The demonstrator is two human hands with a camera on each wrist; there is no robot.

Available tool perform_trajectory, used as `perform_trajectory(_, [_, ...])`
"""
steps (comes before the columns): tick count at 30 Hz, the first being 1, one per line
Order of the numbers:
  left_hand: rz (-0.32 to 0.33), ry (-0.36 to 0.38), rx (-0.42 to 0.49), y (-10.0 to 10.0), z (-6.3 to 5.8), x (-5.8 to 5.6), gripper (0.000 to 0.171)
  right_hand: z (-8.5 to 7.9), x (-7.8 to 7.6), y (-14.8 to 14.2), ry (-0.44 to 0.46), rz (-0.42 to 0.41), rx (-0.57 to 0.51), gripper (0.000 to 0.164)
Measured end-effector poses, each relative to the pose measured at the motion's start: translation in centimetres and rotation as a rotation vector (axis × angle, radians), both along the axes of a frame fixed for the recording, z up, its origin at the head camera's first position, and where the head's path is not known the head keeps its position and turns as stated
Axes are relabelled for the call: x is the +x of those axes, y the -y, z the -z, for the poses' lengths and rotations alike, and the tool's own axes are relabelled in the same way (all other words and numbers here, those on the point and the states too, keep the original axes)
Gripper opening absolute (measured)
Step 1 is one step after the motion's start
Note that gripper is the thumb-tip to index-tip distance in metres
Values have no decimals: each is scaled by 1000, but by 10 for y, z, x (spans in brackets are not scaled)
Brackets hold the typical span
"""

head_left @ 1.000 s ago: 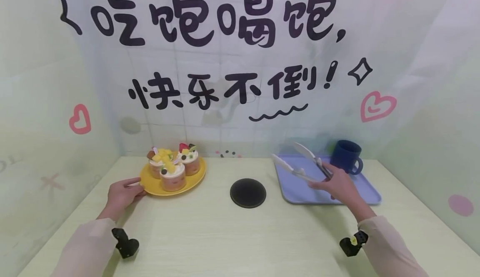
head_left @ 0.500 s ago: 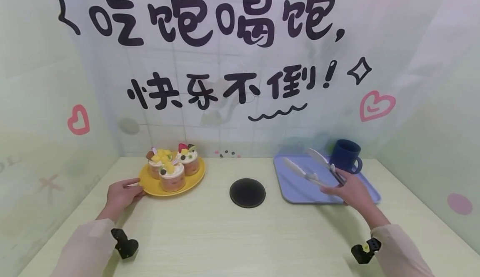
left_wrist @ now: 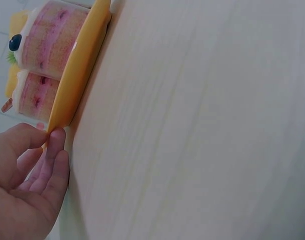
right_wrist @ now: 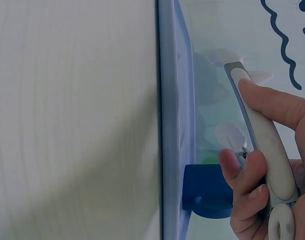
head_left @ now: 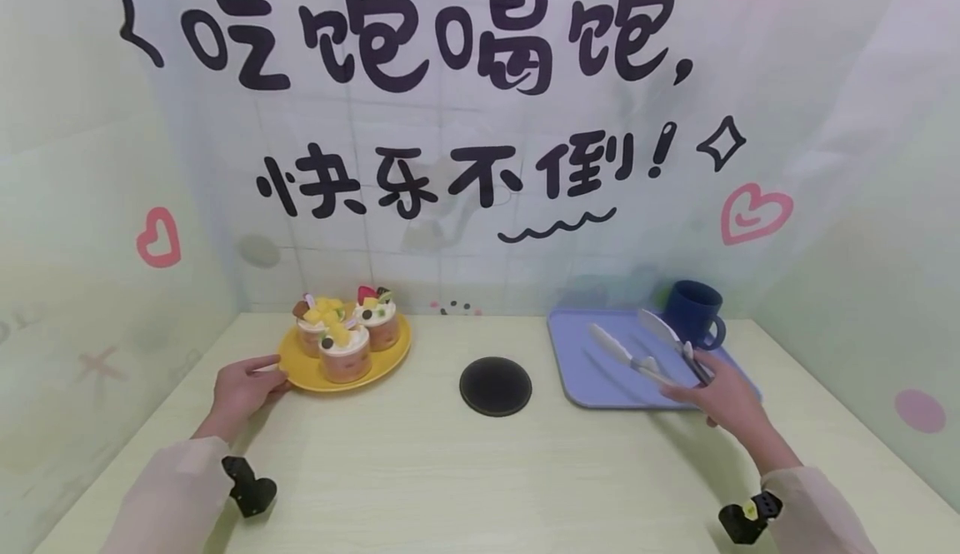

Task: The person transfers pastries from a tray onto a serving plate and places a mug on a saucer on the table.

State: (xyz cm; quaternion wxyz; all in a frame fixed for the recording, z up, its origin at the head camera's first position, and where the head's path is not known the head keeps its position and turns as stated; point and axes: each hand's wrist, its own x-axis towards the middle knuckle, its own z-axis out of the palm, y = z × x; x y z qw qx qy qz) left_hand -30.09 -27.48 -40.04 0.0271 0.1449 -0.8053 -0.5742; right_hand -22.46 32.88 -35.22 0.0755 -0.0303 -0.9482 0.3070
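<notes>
At the left, my left hand (head_left: 243,391) pinches the near-left rim of a yellow plate (head_left: 396,354). Thumb and fingers meet on that rim in the left wrist view. On the plate stand several dessert cups (head_left: 347,362) with pink layers, cream and fruit. My right hand (head_left: 723,396) grips a pair of tongs (head_left: 617,346) by the grey-white handles, its two arms spread apart with nothing between them. The tongs are over a blue tray (head_left: 592,389), their tips pointing toward the back wall. The thumb lies along one handle (right_wrist: 266,145) in the right wrist view.
A dark blue mug (head_left: 688,308) stands at the tray's back right corner, near the tongs' right arm. Between plate and tray lies a round black coaster (head_left: 495,387). A printed wall sheet (head_left: 450,271) closes off the back, and side walls enclose the table.
My right hand has moved to the right and slightly toward me with the tongs, which have come lower over the tray. The left hand and the plate have stayed in place.
</notes>
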Motion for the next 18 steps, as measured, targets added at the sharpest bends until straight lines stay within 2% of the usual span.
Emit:
perform_trajectory(7, [5,-1,12,1,1,-1,51,8,3,-9,-1,31,-12,94])
perform_trajectory(14, [-1,-20,43,1,2,-2,51,15,5,-15,32,64,-41,92])
perform_trajectory(18, [-11,-17,29,0,2,-3,51,15,6,-17,55,70,-56,92])
